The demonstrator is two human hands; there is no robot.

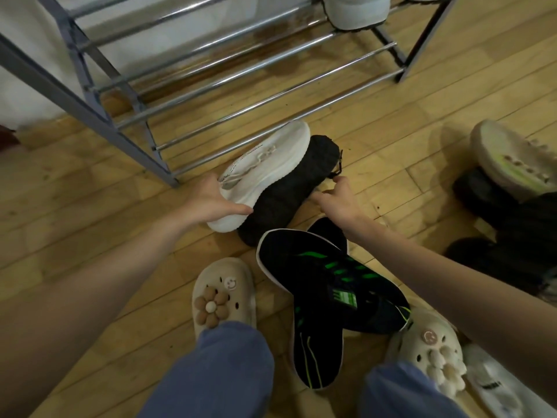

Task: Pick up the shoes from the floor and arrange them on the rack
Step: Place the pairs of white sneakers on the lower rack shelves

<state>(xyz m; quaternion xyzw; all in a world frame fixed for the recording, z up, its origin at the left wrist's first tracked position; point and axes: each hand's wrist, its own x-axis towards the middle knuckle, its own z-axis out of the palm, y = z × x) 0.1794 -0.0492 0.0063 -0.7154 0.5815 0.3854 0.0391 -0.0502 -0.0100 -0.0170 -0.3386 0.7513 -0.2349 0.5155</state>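
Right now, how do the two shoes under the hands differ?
The white shoe is pale with its laces showing; the black shoe is dark and shows a ridged surface. The left hand has a grip on the white shoe's heel end; the right hand pinches the black shoe's edge. Both lie touching on the floor.

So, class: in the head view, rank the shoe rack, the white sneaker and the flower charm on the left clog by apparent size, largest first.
1. Shoe rack, spanning most of the upper frame.
2. White sneaker, held by the left hand.
3. Flower charm, clearly smallest, despite being nearer the camera.
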